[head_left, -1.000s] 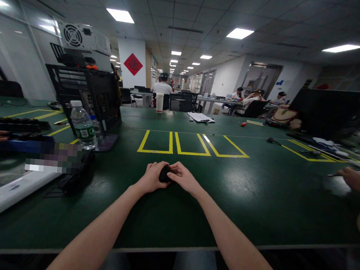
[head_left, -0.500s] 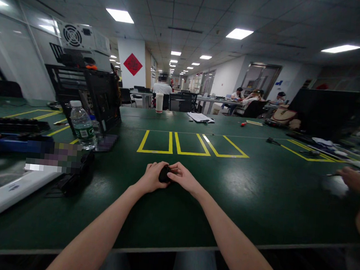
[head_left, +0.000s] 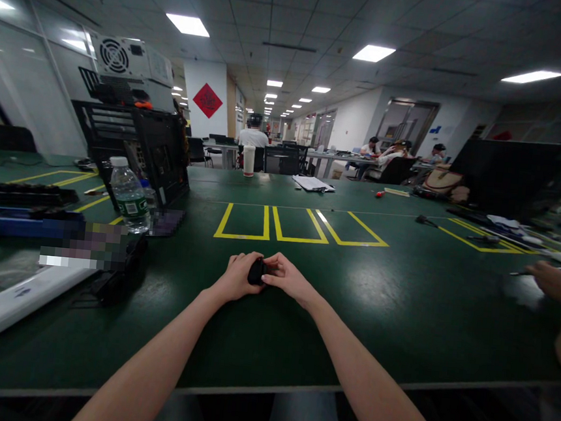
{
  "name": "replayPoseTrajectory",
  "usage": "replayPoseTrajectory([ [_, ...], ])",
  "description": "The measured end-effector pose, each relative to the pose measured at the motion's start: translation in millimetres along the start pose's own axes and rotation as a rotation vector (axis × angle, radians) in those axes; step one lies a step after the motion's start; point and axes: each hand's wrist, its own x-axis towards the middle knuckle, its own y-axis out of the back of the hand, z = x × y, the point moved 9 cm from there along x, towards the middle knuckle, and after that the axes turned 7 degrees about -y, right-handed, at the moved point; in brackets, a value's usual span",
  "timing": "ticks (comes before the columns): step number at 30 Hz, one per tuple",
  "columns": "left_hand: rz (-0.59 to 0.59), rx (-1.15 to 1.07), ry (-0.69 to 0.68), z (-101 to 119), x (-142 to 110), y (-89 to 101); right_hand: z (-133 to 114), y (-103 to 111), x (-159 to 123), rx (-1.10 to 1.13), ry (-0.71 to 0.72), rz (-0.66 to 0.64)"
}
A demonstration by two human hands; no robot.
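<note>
Two bare hands meet around a small, rounded black object (head_left: 257, 271) on the near side of the three yellow tape outlines (head_left: 241, 236) on the dark green bench (head_left: 269, 340). The left hand (head_left: 238, 280) is curled about the object's left side, while the right hand (head_left: 288, 278) pinches its right edge between thumb and fingers. Whether the object touches the bench is hard to tell.

Handling this well calls for a firm, even cradle from the left hand, leaving finer turning or pressing to the right fingertips; too hard a squeeze could make something so small slip. Both forearms slant inward from the bench's near edge towards the outlines, forming a peak, with the fingers bent and the knuckles up.
</note>
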Motion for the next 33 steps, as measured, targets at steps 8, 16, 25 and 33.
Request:
replayPoseTrajectory([
  [8, -0.005, -0.005, 0.015, 0.6, 0.6, -0.7, 4.1, 5.3, 2.0, -0.031, -0.054, 0.075],
  [16, 0.020, 0.036, -0.005, -3.4, 1.7, -2.3, 7.0, 0.4, 4.6, 0.004, -0.005, 0.000],
  [25, -0.001, 0.002, 0.020, -1.4, 1.4, -1.6, 4.0, 5.6, 3.3, -0.023, -0.026, 0.089],
  [33, -0.016, -0.011, 0.026, -1.3, 1.0, -1.8, 4.4, 2.3, 1.8, -0.027, -0.024, 0.027],
])
